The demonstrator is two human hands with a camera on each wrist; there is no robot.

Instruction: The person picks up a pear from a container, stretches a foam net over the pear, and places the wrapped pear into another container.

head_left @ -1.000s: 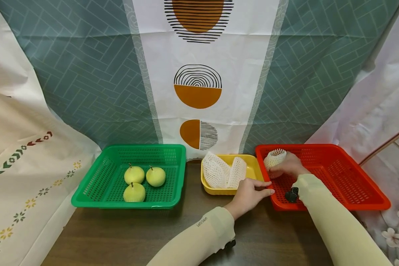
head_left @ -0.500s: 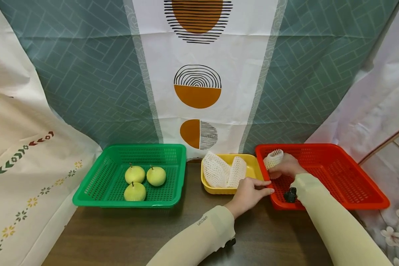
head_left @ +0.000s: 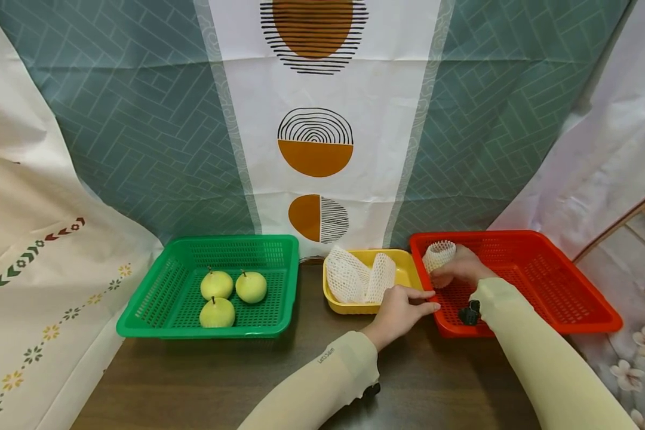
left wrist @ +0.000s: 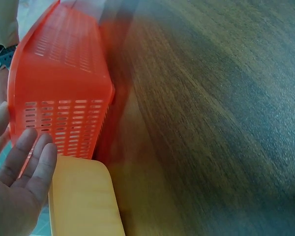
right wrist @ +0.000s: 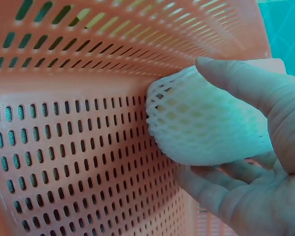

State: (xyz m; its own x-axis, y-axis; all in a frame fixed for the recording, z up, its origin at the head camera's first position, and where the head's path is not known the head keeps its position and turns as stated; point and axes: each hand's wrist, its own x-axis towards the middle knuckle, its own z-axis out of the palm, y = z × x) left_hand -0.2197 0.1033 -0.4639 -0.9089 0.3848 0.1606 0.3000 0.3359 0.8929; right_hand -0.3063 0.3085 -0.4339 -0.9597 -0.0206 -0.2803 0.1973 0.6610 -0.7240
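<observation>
Right hand (head_left: pixel 461 266) clasps yellowish fruit (right wrist: pixel 187 108) in rounded white mesh (right wrist: pixel 196 145); left hand (head_left: pixel 400 310), fingers straight, touches red basket (head_left: pixel 564 328).

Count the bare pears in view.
3, all in the green basket: back left pear, back right pear, front pear. The net in the red basket seems to cover another.

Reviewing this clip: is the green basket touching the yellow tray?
Apart. The head view shows it: a strip of bare brown table runs between the right side of the green basket and the yellow tray.
</observation>
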